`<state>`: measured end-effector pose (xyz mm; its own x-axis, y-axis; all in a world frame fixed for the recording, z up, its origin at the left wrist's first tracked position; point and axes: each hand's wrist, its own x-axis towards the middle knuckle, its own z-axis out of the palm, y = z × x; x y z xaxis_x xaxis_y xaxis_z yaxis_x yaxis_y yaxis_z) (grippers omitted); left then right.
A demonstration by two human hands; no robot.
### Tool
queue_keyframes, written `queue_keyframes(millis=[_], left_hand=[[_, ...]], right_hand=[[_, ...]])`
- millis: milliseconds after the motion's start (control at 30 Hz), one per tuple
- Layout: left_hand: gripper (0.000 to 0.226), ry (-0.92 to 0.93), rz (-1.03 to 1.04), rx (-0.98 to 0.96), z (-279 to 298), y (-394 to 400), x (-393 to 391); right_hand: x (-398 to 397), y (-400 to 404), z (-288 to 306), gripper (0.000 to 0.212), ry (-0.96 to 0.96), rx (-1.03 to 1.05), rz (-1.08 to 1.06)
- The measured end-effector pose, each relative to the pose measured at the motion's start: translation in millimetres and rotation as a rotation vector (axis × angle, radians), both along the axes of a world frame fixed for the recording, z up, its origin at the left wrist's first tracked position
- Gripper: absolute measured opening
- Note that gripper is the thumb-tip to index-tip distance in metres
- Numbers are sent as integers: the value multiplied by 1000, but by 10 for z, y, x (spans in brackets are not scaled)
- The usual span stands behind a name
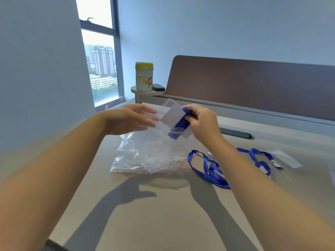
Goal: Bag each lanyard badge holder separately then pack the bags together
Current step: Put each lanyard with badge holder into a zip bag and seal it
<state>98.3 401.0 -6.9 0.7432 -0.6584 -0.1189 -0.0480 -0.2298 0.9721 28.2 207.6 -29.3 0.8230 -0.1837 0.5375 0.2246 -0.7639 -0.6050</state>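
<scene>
My right hand (203, 122) grips a badge holder with its blue lanyard folded against it (176, 122), tilted, with its lower end inside the mouth of a clear zip bag (163, 122). My left hand (130, 118) holds that bag's red-lined mouth up above the table. Beneath them several clear zip bags (145, 156) lie in a crumpled pile. Two more blue lanyards with badge holders lie on the table to the right, one near my right forearm (208, 169) and one further right (262, 160).
A beige desk (163, 214) carries everything, with a dark cable slot (237, 134) behind my right hand. A brown divider panel (253, 84) runs along the back. A yellow-lidded canister (144, 77) and a small black object (158, 87) sit on a round shelf.
</scene>
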Motion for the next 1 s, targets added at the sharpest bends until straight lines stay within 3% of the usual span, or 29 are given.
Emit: queue_keyframes(millis=[133, 300, 500, 600, 833, 1000], left_hand=[[11, -184, 182, -5, 37, -112, -102], [15, -272, 335, -98, 57, -162, -142], [15, -192, 372, -292, 149, -193, -193], [12, -272, 358, -229, 213, -223, -259], [17, -371, 311, -130, 254, -151, -360], [18, -447, 449, -101, 271, 43, -438]], right_hand=[[-34, 50, 95, 15, 21, 213, 33], [-83, 96, 202, 20, 28, 198, 74], [-119, 170, 279, 32, 86, -104, 117], [-123, 181, 329, 27, 79, -225, 20], [-177, 294, 396, 21, 123, -105, 81], [-249, 365, 371, 20, 107, -14, 104]])
